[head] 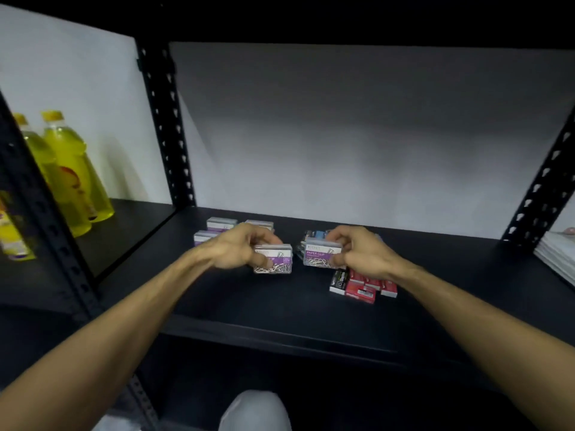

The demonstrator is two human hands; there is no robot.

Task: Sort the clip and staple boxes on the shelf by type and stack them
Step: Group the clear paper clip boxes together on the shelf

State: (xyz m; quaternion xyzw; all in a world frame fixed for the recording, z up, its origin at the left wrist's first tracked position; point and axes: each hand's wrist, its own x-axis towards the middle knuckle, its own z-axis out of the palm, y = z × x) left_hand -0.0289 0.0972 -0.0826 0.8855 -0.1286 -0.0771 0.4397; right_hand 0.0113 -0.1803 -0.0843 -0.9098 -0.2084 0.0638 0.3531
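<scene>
My left hand (238, 248) grips a clear paper clip box with a purple label (278, 259), held just above the black shelf (249, 293). My right hand (357, 253) grips a second paper clip box (320, 255) of the same kind, a short gap to the right of the first. Three more purple clip boxes (214, 228) sit behind my left hand. Red staple boxes (362, 289) lie in a cluster below my right wrist. Dark and blue boxes (314, 236) are partly hidden behind the right-hand box.
Yellow bottles (74, 169) stand in the neighbouring bay at the left, beyond a black perforated upright (165, 126). A stack of white paper (557, 253) lies at the right edge. Another upright (541, 188) rises at the back right.
</scene>
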